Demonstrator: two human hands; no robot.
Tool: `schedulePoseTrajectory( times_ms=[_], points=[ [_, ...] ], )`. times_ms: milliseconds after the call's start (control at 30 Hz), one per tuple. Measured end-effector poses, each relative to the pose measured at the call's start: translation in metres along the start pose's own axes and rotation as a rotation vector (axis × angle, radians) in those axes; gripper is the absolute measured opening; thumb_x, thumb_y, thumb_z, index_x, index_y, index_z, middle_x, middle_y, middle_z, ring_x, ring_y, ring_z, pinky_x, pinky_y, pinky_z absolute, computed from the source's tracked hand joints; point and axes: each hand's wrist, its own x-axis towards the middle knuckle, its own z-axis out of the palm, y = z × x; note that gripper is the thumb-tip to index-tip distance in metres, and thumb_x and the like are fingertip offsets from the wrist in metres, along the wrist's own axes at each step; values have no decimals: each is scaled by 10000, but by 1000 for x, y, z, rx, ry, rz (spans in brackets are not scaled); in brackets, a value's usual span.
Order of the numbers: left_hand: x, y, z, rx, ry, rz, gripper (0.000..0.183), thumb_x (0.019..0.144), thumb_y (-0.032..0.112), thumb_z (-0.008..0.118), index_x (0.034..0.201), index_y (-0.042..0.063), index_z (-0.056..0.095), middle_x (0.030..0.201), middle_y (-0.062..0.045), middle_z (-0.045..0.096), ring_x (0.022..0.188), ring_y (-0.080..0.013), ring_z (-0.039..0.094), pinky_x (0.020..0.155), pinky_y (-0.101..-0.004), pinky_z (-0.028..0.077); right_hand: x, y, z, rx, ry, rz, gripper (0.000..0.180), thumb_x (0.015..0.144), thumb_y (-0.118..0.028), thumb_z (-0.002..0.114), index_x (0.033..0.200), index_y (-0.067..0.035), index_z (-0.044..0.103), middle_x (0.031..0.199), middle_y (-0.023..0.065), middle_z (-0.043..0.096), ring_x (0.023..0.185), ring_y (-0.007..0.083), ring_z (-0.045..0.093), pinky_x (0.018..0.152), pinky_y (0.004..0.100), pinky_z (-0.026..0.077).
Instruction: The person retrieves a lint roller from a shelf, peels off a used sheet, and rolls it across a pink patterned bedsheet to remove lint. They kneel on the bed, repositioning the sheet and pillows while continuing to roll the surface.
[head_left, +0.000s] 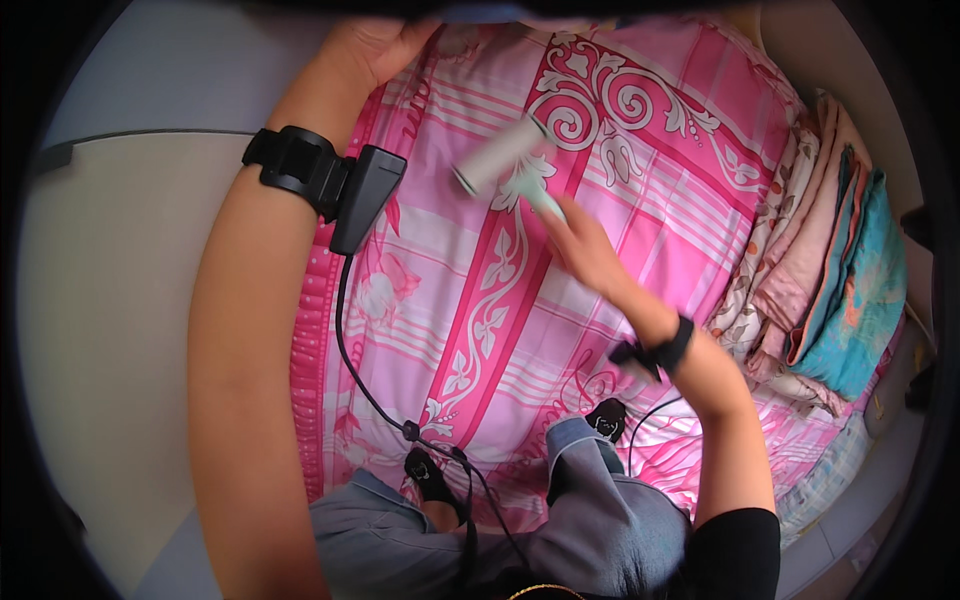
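My right hand (581, 244) grips the pale green handle of a lint roller (502, 154), whose whitish cylinder is over the pink patterned bedspread (495, 300); blur hides whether it touches the cloth. My left hand (379, 45) is at the top edge of the view, beside the bedspread's upper left side, its fingers partly cut off by the frame. Whether it holds some cloth cannot be told. A black strap with a black device (367, 199) is round my left wrist, and another black strap (675, 349) is round my right wrist.
Folded fabrics (817, 262), pink, floral and teal, are stacked along the right side. Black cables (360, 375) run from the wrist device across the bedspread to my lap. My feet in black socks (424, 469) rest on the bedspread. A pale surface (112, 300) lies left of the bed.
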Motion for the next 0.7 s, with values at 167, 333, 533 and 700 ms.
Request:
schedulePoseTrajectory(
  times_ms=[167, 333, 533, 700],
  points=[
    [-8, -24, -26, 45, 214, -50, 238, 859, 77, 565, 1093, 40, 539, 1059, -82, 576, 968, -189, 571, 859, -321, 501, -50, 28, -5, 6, -6, 104, 385, 928, -377, 447, 1033, -11, 499, 789, 216, 582, 763, 363, 583, 684, 414, 443],
    [-25, -47, -9, 73, 308, -24, 285, 892, 88, 509, 1175, 74, 478, 1138, -90, 535, 1045, -208, 533, 902, -354, 478, 113, -47, 29, -56, 227, -347, 418, 907, -381, 433, 1085, -16, 529, 935, 254, 605, 882, 409, 586, 759, 454, 467],
    [-36, -20, 14, 190, 306, -64, 336, 890, 64, 486, 1222, 70, 433, 1180, -104, 515, 1095, -237, 504, 945, -396, 434, 138, -71, 4, -487, 171, -664, 472, 925, -384, 403, 1108, 33, 525, 957, 252, 612, 920, 422, 578, 757, 448, 471],
    [-23, -15, -24, 220, 264, -129, 223, 889, 86, 504, 1101, 27, 542, 1132, -119, 551, 1048, -215, 534, 948, -364, 439, 67, -28, -19, -293, 113, -146, 500, 919, -392, 401, 1096, 61, 518, 908, 276, 609, 926, 421, 579, 781, 488, 448]
  ],
)
